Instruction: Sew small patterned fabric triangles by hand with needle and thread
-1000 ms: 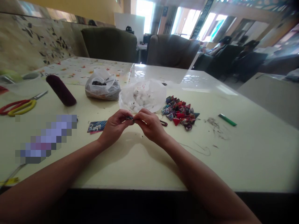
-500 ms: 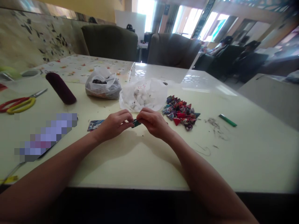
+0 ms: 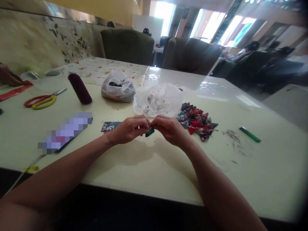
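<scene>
One small green piece of fabric (image 3: 149,132) sits on my feed just on the near side of the open white bag (image 3: 173,96), and I have both hands on it. My left hand (image 3: 130,129) comes in from the left, fingers curled and thumb underneath, its tips pinching the piece's upper edge. My right hand (image 3: 169,128) mirrors it from the other side, back of the hand toward me, knuckles bent, fingertips closed on the same edge. The forearms slant inward and peak below the bag.

Partly behind my left wrist, to the bag's near left, I read a blue patterned piece (image 3: 110,126). Just right of the bag lies a heap of colourful cloth triangles (image 3: 197,122); farther right, a green stick-like object (image 3: 250,134). Left of the bag I have a knotted plastic bag (image 3: 117,93), then a dark maroon cylinder (image 3: 80,89), then red-and-yellow-handled scissors (image 3: 43,101). A pixelated device (image 3: 67,133) rests nearer me, well left of the bag. Beyond the bag, two chairs (image 3: 127,48) back the table (image 3: 154,173).
</scene>
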Available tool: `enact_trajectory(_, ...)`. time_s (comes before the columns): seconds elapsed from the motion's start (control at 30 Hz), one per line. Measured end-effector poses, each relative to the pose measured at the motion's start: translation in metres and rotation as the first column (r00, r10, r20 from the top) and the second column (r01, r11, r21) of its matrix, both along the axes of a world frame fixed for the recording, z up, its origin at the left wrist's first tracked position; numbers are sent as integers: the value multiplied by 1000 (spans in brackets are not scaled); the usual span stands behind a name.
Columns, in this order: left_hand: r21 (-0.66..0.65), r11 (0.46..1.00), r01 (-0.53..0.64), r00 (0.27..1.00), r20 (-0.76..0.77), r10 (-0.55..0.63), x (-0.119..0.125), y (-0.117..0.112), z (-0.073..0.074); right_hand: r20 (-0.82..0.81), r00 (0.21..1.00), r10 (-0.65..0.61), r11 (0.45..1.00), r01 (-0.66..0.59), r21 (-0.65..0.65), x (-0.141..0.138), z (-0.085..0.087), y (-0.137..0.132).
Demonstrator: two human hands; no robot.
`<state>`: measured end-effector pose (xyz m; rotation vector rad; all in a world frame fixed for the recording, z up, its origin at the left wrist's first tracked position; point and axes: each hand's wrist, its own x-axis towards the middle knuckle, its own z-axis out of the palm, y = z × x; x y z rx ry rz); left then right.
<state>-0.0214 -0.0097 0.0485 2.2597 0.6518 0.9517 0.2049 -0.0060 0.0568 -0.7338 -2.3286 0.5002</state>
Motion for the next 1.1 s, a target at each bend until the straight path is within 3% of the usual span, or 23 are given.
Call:
enact_trajectory(0.2, 59, 998, -2, 997, -75, 7, 1, -1, 2, 68, 998, 16, 1000, -16, -3, -2, -2, 0)
enact_trajectory(0.43, 138, 990, -23, 991, -131, 42, 1, 1, 1, 38, 998, 49, 999, -49, -12, -1, -6, 1)
enact_trajectory(0.6, 268, 959, -86, 984, -129, 125, 1, 4, -6, 36, 997, 67, 996, -65, -55, 0, -10, 5)
enact_trajectory(0.83, 305, 950, -60, 984, -142, 108, 1, 7, -8, 51, 996, 74, 997, -73, -23, 0, -9, 5)
enact_trajectory(1.1, 428, 896, -121, 981, -84, 172, 0, 6, -6, -12, 998, 62, 998, -62, -11, 0, -3, 1)
